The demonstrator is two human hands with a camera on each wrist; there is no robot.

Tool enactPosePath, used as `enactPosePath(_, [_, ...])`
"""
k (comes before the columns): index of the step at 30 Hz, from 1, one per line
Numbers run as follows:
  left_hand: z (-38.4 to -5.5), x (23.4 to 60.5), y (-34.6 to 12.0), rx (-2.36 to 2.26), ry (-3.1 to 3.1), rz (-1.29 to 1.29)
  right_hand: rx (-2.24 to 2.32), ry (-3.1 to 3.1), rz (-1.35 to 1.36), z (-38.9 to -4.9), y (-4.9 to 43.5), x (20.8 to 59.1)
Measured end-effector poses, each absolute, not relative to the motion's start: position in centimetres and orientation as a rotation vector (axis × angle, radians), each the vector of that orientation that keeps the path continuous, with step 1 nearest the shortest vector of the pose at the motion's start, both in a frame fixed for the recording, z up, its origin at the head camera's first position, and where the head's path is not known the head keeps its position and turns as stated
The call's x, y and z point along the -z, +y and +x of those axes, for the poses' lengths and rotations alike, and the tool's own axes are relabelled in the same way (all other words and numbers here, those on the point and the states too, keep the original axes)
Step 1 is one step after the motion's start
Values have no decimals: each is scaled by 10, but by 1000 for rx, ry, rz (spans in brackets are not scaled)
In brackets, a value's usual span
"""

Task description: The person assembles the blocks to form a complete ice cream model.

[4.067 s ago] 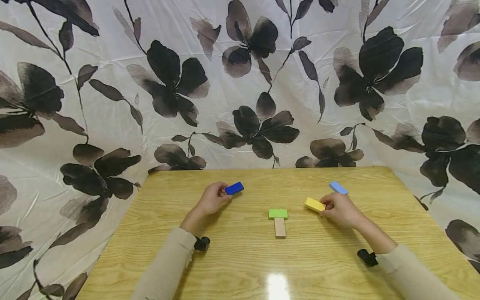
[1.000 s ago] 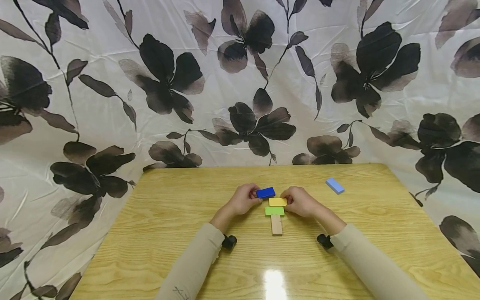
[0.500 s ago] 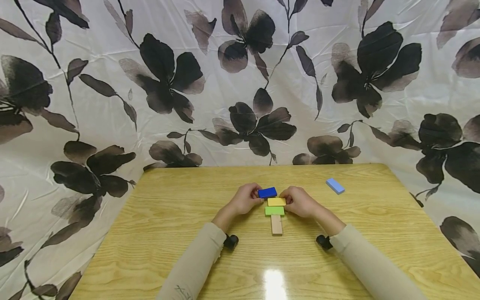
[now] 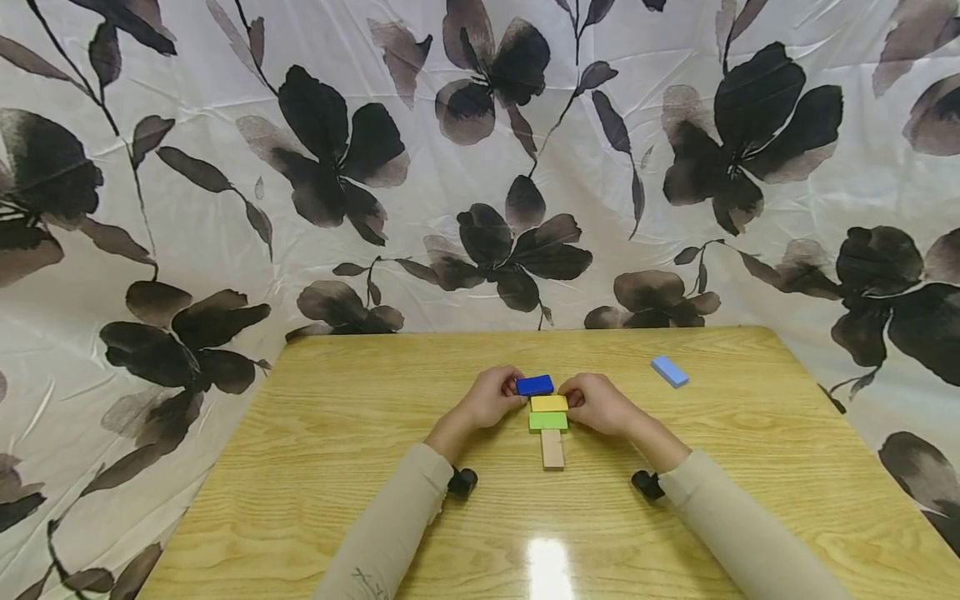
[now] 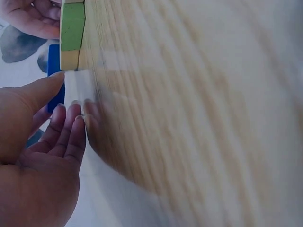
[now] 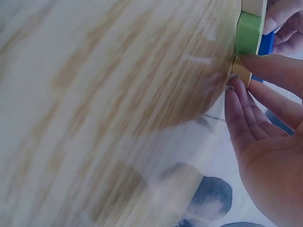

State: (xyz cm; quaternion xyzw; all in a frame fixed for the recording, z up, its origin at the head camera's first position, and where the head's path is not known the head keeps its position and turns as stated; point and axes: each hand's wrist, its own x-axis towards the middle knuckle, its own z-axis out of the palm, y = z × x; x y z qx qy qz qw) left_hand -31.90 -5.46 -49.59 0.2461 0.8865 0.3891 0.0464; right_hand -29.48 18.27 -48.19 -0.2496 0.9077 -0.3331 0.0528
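Observation:
My left hand (image 4: 491, 397) pinches the left end of a dark blue block (image 4: 535, 385), which is slightly tilted just behind a yellow block (image 4: 549, 403). The thumb and fingers of my right hand (image 4: 600, 405) pinch the yellow block's right end. That block lies flat along the far side of a green block (image 4: 548, 421), and a plain wooden block (image 4: 552, 450) extends from the green one toward me like a stem. In the right wrist view the thumb overlaps the seam between the green block (image 6: 249, 35) and the yellow block (image 6: 241, 73).
A light blue block (image 4: 670, 372) lies at an angle toward the back right of the wooden table (image 4: 337, 517). Behind the table's far edge hangs a white cloth (image 4: 420, 208) with dark flowers. Each wrist carries a small black camera.
Both hands have come inward from the sides, bringing the dark blue and yellow blocks to the green one. Over the last second the yellow block has slid left, and the dark blue slightly right.

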Motion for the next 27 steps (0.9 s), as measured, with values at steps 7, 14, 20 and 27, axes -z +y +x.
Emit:
enactPosePath(7, [-321, 496, -54, -1145, 2709, 773, 1032, 2744, -723, -292, 181, 480])
enactPosePath(14, [-320, 495, -53, -1124, 2704, 787, 1056, 2732, -710, -290, 179, 477])
enactPosePath(20, [-322, 497, -51, -1121, 2698, 798, 1064, 2729, -699, -289, 180, 478])
enactPosePath(27, [-324, 498, -50, -1071, 2696, 825, 1072, 2727, -672, -290, 182, 479])
